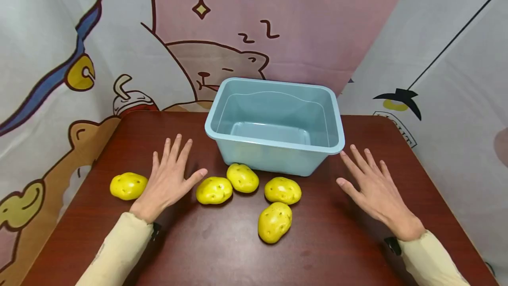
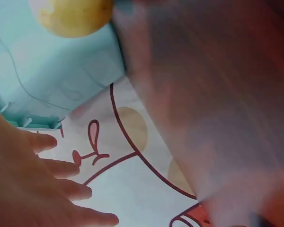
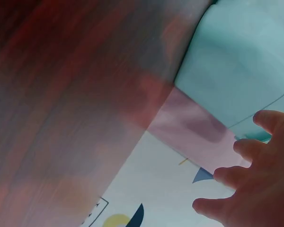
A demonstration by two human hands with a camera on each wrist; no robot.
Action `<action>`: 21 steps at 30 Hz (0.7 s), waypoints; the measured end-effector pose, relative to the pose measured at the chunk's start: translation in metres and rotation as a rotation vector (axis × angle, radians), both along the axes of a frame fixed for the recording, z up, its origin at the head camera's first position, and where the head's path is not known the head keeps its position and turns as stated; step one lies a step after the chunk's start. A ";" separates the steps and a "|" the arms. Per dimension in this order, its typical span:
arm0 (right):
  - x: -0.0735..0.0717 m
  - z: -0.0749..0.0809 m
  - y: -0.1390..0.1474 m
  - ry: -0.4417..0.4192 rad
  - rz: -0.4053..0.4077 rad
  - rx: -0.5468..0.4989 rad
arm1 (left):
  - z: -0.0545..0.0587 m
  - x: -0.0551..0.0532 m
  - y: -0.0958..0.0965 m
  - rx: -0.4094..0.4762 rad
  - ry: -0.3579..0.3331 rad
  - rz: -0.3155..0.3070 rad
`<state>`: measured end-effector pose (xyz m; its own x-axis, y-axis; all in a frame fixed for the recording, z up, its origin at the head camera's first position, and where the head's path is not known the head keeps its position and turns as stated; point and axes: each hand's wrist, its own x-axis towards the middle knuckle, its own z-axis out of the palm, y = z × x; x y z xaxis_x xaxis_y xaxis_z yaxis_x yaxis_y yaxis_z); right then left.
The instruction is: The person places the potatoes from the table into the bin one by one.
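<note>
Head view: a light blue bin [image 1: 274,160] stood upright toward the far edge of a reddish-brown table [image 1: 214,250], before a printed cloth [image 1: 309,16] bearing a sleeping bear. Five yellow potatoes lay on the table, outside the bin. The leftmost potato [image 1: 127,186] lay just beside the left hand [image 1: 168,184], partly hidden by it; contact could not be told. A second potato [image 1: 214,190] lay near that hand's thumb tip, and a third potato [image 1: 243,178] lay beside it, close against the bin's front wall. A fourth potato [image 1: 283,190] lay to the right, with a fifth potato [image 1: 274,223] just in front of it. The left hand was palm down, its fingers straight and spread, gripping nothing. The right hand [image 1: 375,193] had the same form, its index fingertip near the bin's right front corner; touch could not be judged.

Left wrist view: the left hand's fingers extended across the lower left, with the bin wall above and one potato at the upper edge.

Right wrist view: the right hand's fingers appeared separated at lower right, below the bin's side, with the table at left.
</note>
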<state>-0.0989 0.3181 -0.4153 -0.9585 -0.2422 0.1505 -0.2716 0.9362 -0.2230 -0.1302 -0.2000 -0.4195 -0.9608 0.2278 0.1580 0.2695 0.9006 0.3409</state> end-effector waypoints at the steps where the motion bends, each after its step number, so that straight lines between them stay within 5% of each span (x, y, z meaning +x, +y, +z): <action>1: 0.002 0.000 -0.001 -0.003 0.003 -0.002 | 0.002 -0.001 0.002 0.008 0.014 -0.003; 8: 0.011 0.004 -0.007 -0.014 0.036 -0.029 | 0.017 -0.010 0.014 0.095 0.104 -0.031; 21: 0.029 0.006 -0.027 -0.093 0.095 -0.099 | 0.042 -0.025 0.039 0.182 0.151 -0.092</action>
<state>-0.0704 0.2914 -0.4097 -0.9428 -0.3210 0.0902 -0.3321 0.8793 -0.3414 -0.1556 -0.1612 -0.3770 -0.8997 0.2678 0.3446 0.4078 0.7973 0.4450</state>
